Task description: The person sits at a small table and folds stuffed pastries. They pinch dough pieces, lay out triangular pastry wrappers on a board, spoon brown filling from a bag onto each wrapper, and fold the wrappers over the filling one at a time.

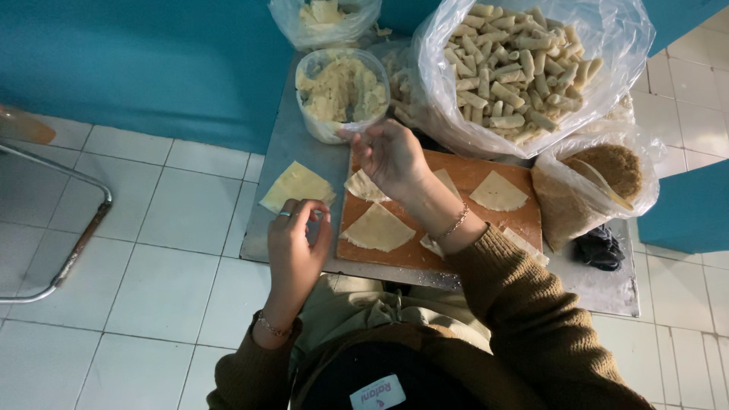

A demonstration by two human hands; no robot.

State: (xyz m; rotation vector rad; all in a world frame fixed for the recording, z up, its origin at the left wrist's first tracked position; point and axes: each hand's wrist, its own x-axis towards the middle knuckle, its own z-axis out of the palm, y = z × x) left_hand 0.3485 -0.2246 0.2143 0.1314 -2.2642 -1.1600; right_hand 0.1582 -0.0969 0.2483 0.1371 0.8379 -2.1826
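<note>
The table (292,144) is dull grey sheet metal, scuffed and matt, and on it lies a smooth reddish wooden board (463,171) carrying pale, matt dough sheets (377,229) with a floury, slightly rough look. Along the table's far edge stand a clear, faintly cloudy plastic tub (339,91) of lumpy, moist cream filling and a thin, glossy, crinkled plastic bag (607,53) of dry, matt rolled pastries (509,72). At the right edge another shiny bag holds coarse brown crumbs (611,163); the floor tiles (175,205) are glazed white.
</note>
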